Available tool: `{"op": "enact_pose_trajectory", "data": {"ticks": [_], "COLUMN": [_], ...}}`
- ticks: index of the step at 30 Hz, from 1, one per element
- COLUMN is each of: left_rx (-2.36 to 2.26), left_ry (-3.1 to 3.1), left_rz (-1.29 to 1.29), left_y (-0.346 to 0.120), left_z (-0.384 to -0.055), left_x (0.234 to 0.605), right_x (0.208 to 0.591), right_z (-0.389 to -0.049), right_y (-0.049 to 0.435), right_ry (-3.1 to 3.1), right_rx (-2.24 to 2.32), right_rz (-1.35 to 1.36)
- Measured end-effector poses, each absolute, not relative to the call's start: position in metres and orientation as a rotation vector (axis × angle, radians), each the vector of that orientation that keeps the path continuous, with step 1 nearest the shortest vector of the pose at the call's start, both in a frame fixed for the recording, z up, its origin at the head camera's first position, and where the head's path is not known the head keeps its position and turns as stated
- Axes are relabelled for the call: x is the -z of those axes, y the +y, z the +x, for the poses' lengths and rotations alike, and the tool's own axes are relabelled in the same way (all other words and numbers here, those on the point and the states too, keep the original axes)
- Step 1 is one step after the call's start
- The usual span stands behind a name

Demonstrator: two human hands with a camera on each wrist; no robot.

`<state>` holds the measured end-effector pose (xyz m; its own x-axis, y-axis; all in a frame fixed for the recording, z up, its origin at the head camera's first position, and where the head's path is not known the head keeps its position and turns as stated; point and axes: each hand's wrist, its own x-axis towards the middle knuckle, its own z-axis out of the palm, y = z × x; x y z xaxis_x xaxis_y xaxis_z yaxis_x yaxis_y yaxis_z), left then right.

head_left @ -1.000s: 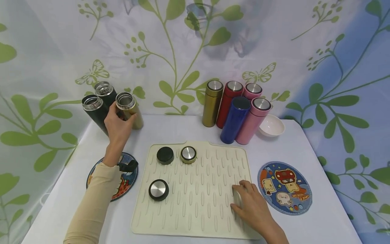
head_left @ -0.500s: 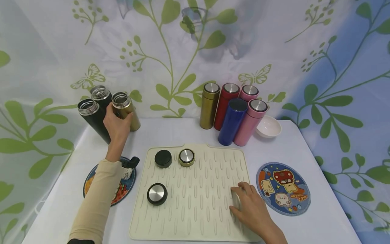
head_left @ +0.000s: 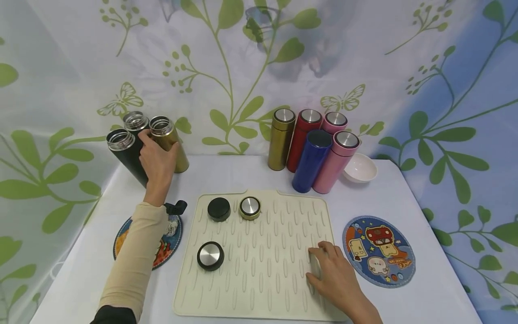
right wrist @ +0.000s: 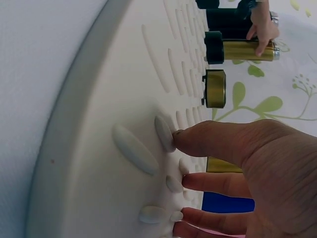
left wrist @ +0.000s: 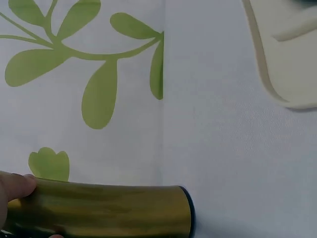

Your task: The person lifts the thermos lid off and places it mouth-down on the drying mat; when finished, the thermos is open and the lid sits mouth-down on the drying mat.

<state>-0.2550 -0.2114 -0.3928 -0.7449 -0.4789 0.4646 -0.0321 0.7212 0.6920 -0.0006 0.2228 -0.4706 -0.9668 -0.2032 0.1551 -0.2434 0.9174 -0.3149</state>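
At the back left, my left hand (head_left: 159, 162) grips an open-mouthed gold thermos flask (head_left: 181, 157) near its top, thumb on the right side. The flask stands right by two black flasks (head_left: 131, 157), also lidless; the hand partly hides them. In the left wrist view, a thumb lies on the gold flask's side and its base (left wrist: 185, 210) points right. My right hand (head_left: 333, 274) rests its fingertips on the right part of a cream ridged mat (head_left: 267, 288), fingers loosely bent and holding nothing. A black lid (head_left: 219, 209), a gold lid (head_left: 250, 207) and a steel-topped black lid (head_left: 210, 256) lie on the mat.
Several lidded flasks stand at the back: gold (head_left: 279, 148), red (head_left: 297, 148), blue (head_left: 310, 162) and pink (head_left: 332, 166). Behind them is a white bowl (head_left: 361, 168). Round cartoon coasters flank the mat, one at right (head_left: 378, 252), another under the left forearm (head_left: 170, 243).
The gold flask's mouth has shifted slightly back and towards the black flasks, with my left hand still on it. My right hand has stayed in place on the mat.
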Motion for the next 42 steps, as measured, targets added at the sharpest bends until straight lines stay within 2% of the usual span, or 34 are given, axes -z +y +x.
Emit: {"op": "enact_pose_trajectory", "data": {"ticks": [18,30,37,42], "left_rx": [0.992,1.051,1.096,1.169], "left_ry": [-2.392,-2.497,-2.592,-2.648], "left_rz": [0.453,0.459,0.346,0.176], "left_y": [-0.209,-0.205,-0.191,-0.166], "left_z": [-0.246,-0.217,-0.203,-0.206], "left_x": [0.374,0.392,0.414,0.414], "right_x": [0.47,0.473,0.472,0.474], "right_z": [0.001,0.002,0.002,0.002], "right_y": [0.222,0.223,0.223,0.223], "right_ry": [-2.941,-2.938,-2.937,-2.897], "right_rx": [-0.518,-0.516,-0.506,-0.519], "right_rz": [0.343,0.345,0.35,0.371]}}
